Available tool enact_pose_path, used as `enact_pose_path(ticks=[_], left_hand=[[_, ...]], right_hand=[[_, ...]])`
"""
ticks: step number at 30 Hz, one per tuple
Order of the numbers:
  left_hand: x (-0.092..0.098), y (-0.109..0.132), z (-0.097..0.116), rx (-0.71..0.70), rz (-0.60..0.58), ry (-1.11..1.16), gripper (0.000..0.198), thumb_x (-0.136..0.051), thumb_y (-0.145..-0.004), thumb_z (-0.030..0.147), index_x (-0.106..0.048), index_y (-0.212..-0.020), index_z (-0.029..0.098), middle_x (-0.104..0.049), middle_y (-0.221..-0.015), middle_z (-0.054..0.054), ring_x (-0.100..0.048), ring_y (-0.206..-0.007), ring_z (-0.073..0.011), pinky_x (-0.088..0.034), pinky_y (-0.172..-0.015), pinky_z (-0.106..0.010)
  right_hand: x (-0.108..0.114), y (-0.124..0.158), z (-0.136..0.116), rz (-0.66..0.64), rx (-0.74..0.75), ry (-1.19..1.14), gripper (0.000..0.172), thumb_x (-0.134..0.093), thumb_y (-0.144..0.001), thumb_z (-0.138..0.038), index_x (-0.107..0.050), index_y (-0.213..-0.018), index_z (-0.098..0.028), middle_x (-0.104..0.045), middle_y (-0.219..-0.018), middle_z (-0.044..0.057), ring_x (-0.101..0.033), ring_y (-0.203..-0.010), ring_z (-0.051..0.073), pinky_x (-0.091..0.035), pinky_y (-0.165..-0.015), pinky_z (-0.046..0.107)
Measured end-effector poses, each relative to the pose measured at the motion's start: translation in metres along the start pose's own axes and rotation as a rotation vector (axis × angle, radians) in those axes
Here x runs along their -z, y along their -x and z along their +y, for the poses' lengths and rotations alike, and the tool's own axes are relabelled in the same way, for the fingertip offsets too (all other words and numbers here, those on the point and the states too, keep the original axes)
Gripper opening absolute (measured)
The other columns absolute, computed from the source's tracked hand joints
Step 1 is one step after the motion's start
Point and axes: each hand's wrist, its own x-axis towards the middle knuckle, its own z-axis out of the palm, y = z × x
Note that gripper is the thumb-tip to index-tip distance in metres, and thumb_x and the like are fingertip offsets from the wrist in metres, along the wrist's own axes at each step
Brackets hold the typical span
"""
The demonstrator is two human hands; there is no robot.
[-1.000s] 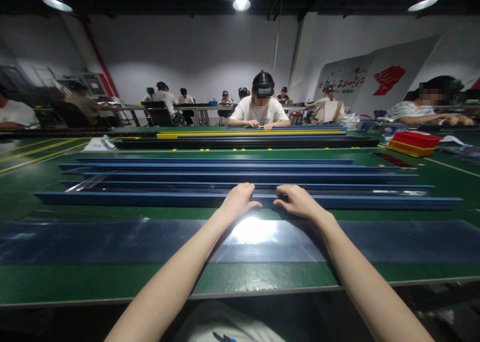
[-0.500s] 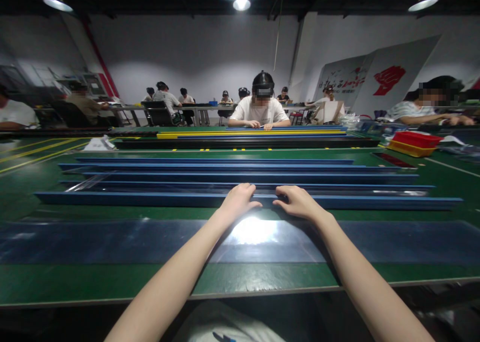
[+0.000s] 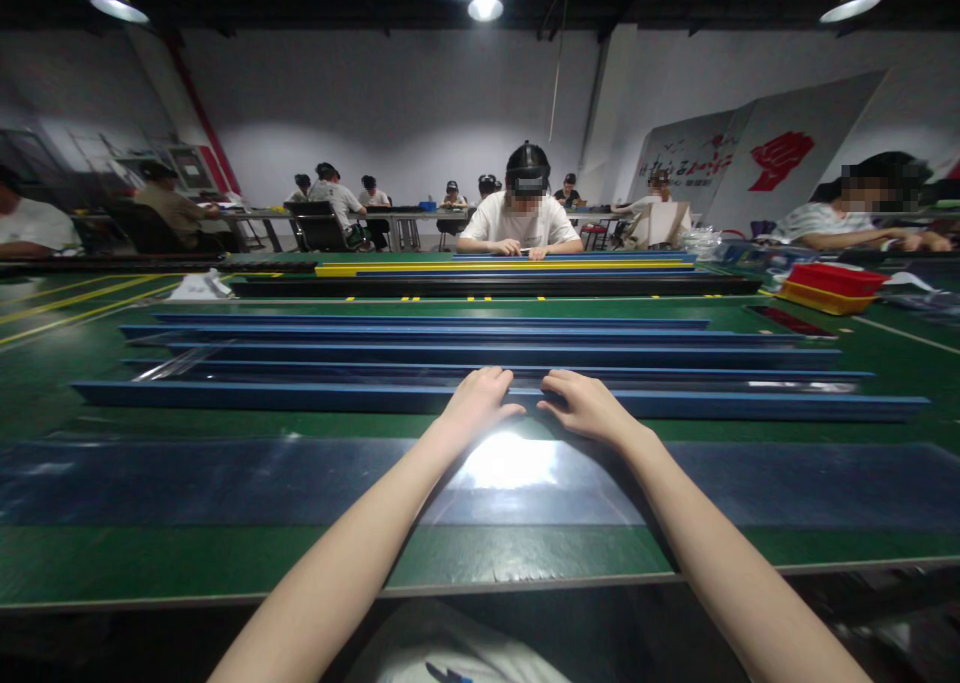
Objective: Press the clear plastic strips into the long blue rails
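I have my left hand (image 3: 480, 398) and right hand (image 3: 589, 405) side by side clasping the long blue rail (image 3: 262, 397) at 12 o'clock, with green table (image 3: 37, 408) open past its ends at 9 and 3.

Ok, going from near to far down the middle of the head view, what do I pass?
Green table edge → dark glossy sheet → left hand and right hand, both on the nearest blue rail → further blue rails → black rail → yellow strip → person in a white shirt.
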Motion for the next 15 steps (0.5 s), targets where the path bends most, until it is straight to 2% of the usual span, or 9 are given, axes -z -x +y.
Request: enact_pose_path(ticks=[15], left_hand=[[-0.0011, 0.0016, 0.0001, -0.018, -0.005, -0.082, 0.03, -0.057, -0.076, 0.045, -0.051, -0.084, 0.016, -0.062, -0.088, -0.007, -0.057, -0.085, -0.0213, -0.043, -0.073, -0.03]], right_hand=[[0.0082, 0.0008, 0.0042, 0.045, -0.099, 0.077, 0.028, -0.054, -0.076, -0.047, -0.057, -0.074, -0.019, -0.06, -0.078, 0.003, -0.053, -0.071, 0.014, -0.028, -0.056, 0.023]])
